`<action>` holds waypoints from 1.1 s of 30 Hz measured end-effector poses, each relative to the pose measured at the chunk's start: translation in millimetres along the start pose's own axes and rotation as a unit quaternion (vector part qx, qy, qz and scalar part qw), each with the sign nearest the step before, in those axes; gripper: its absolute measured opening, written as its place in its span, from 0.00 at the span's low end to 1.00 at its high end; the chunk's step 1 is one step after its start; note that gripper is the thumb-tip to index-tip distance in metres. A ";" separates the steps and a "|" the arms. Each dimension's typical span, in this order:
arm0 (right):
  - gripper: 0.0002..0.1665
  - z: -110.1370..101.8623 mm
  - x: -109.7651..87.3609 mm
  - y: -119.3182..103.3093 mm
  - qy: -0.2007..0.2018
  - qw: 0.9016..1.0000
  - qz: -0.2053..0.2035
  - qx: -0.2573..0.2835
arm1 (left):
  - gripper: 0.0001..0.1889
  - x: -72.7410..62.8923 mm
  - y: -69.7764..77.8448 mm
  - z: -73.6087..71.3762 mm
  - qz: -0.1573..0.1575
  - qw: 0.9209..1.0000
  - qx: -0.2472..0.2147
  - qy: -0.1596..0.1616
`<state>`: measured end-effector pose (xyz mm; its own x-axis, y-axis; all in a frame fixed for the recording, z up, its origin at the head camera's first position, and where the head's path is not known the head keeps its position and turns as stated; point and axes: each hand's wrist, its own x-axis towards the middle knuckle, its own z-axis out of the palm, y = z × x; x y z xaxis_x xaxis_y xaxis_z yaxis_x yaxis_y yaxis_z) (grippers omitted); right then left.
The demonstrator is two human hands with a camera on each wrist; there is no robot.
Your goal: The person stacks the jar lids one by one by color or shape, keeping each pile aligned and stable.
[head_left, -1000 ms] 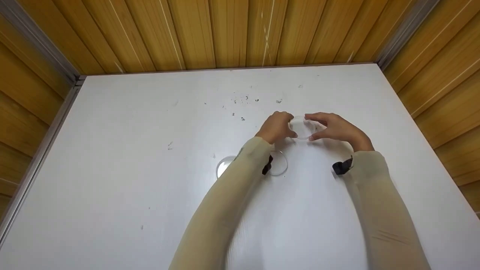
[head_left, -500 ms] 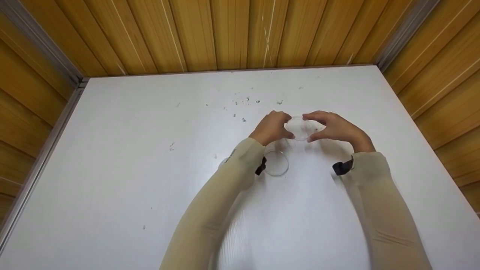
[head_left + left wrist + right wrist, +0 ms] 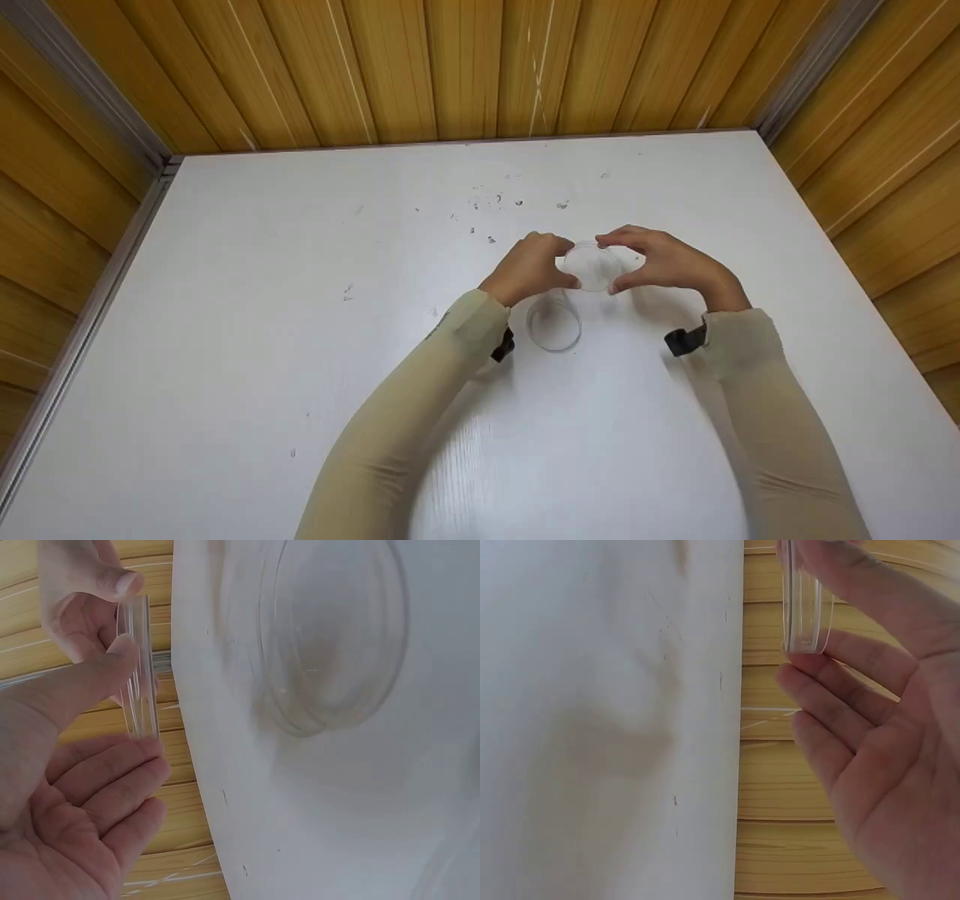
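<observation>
A clear round petri dish [image 3: 591, 268] is held above the white table between both hands. My left hand [image 3: 527, 268] grips its left side, thumb at the near edge and fingers at the far edge. From the right, my right hand [image 3: 664, 260] pinches the same dish in a similar way. Seen edge-on in the right wrist view, the dish [image 3: 805, 611] has doubled walls, like one part set over another. Another clear round dish [image 3: 553, 326] lies on the table, just nearer than the hands; it looks large in the left wrist view.
The white tabletop [image 3: 225, 300] carries small dark marks [image 3: 491, 201] toward the back. Yellow wood-look panels [image 3: 465, 67] rise behind it and at both sides. A faint curved clear edge [image 3: 442, 862] shows at the left wrist view's lower right corner.
Both hands have shifted slightly left and nearer with the petri dish. My left forearm has swung left, uncovering more of one table dish and covering another that showed beside it.
</observation>
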<state>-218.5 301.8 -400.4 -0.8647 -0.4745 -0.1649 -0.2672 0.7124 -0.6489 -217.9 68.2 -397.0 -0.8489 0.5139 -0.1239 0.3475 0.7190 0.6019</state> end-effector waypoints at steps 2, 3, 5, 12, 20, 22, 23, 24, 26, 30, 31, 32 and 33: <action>0.45 1.3 -0.9 -3.4 -0.002 1.000 -0.009 0.000 | 0.32 -4.9 -1.9 -0.2 0.003 1.000 -0.002 0.000; 0.45 2.2 -1.3 -5.1 -0.003 1.000 -0.014 -0.002 | 0.32 -7.3 -2.8 -0.4 0.003 1.000 -0.002 0.000; 0.45 3.8 -1.4 -9.3 -0.006 1.000 -0.017 -0.006 | 0.31 -11.9 -4.4 -1.9 0.007 1.000 0.001 0.003; 0.46 12.7 -2.3 -18.2 -0.019 0.998 -0.050 -0.019 | 0.31 -27.2 -10.1 -3.5 0.011 1.000 -0.002 0.007; 0.45 25.7 -5.1 -24.1 -0.017 0.998 -0.063 -0.012 | 0.31 -42.9 -16.7 0.6 0.027 0.999 0.004 0.019; 0.45 28.6 -5.5 -25.1 -0.016 0.997 -0.071 -0.011 | 0.30 -46.6 -18.2 1.8 0.029 0.999 0.003 0.022; 0.45 30.1 -5.6 -25.4 -0.016 0.997 -0.077 -0.010 | 0.30 -48.5 -19.0 2.4 0.032 0.999 0.002 0.024; 0.45 31.5 -5.9 -25.9 -0.017 0.996 -0.082 -0.010 | 0.29 -50.2 -20.0 3.1 0.035 0.999 0.000 0.025; 0.45 34.6 -6.1 -26.5 -0.017 0.996 -0.092 -0.006 | 0.28 -53.6 -22.1 4.4 0.040 0.999 -0.003 0.027; 0.45 40.1 -6.9 -27.6 -0.021 0.994 -0.109 0.001 | 0.28 -59.1 -25.7 6.6 0.046 0.999 0.003 0.029; 0.45 41.2 -7.2 -28.0 -0.022 0.994 -0.111 0.003 | 0.29 -60.3 -26.4 7.0 0.046 0.998 0.004 0.029; 0.45 42.3 -7.3 -28.4 -0.023 0.993 -0.112 0.004 | 0.29 -61.4 -27.1 7.4 0.047 0.998 0.006 0.030; 0.45 43.3 -7.6 -28.8 -0.025 0.993 -0.113 0.006 | 0.29 -62.5 -27.7 7.7 0.048 0.998 0.009 0.030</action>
<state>-185.9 262.5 -412.6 -0.7611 -0.6467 -0.0507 -0.4469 0.5795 -0.6815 -171.4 19.7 -412.0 -0.8341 0.5514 -0.0181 0.4342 0.6763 0.5951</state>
